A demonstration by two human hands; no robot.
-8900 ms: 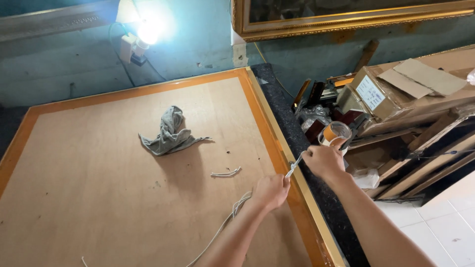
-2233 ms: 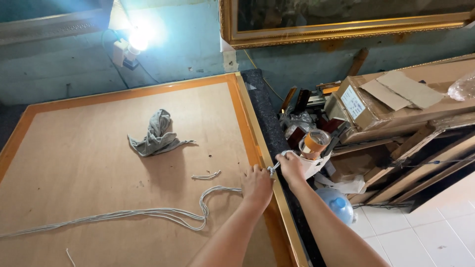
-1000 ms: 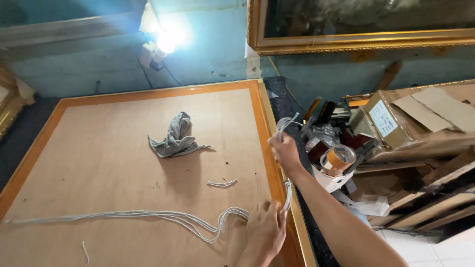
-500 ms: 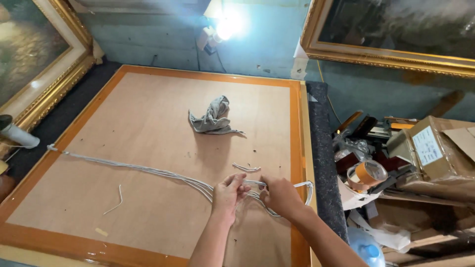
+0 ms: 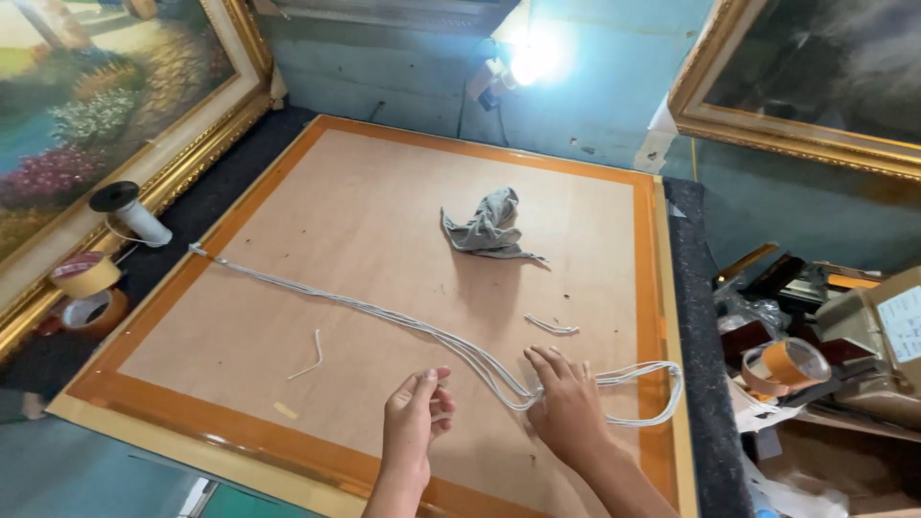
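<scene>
Two hands on cord (image 5: 384,321): right hand (image 5: 566,408) now lowered, pressing its bend flat; left hand (image 5: 414,422) apparently pinching a strand; cord newly stretched across board (image 5: 288,240).

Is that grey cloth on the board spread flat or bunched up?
Bunched up: the grey cloth sits in a crumpled heap, peaked, on the brown backing board.

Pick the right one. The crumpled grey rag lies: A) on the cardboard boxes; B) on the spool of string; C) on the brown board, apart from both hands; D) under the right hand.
C: the grey rag sits alone on the brown board, well above both hands.
</scene>
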